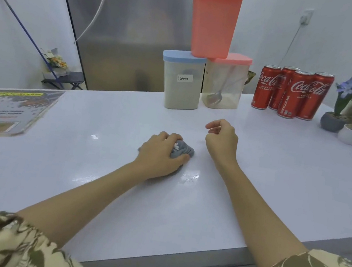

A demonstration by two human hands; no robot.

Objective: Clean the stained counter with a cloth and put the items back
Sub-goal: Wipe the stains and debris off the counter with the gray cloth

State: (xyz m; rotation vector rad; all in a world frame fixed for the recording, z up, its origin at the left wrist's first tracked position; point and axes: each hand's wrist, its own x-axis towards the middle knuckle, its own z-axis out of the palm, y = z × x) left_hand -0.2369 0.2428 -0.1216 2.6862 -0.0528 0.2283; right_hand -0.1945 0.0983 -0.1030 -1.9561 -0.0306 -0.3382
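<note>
- Cloth point(183, 150), grey and bunched into a wad, lies on the white worktop point(256, 168) near the middle of the view, pinned under the left hand point(162, 154).
- At the far left edge a laminated printed sheet point(5, 107) lies flat on the worktop, well apart from the wiping spot.
- The left hand is curled down over the cloth, fingers wrapped over its far side and thumb against its near side; a small white fleck shows between the fingers, and I cannot tell what it is.
- Just beside that hand, toward the viewer and slightly right, a wet, glossy patch point(190, 177) glints on the worktop. It is probably the area being worked; the cloth sits just beyond it, so the next stroke would pull back and to the right.
- The right hand point(222, 138) hovers loosely half-closed just right of the cloth, holding nothing, and is apart from it.
- Behind the hands stand a blue-lidded container labelled "latte" point(182, 81) and a pink-lidded container point(224, 83) with a spoon inside, touching side by side, with an orange container point(214, 23) stacked across both.
- Farther right are four red cola cans point(290, 93) clustered together, then small flower pots point(342, 126) at the edge.
</note>
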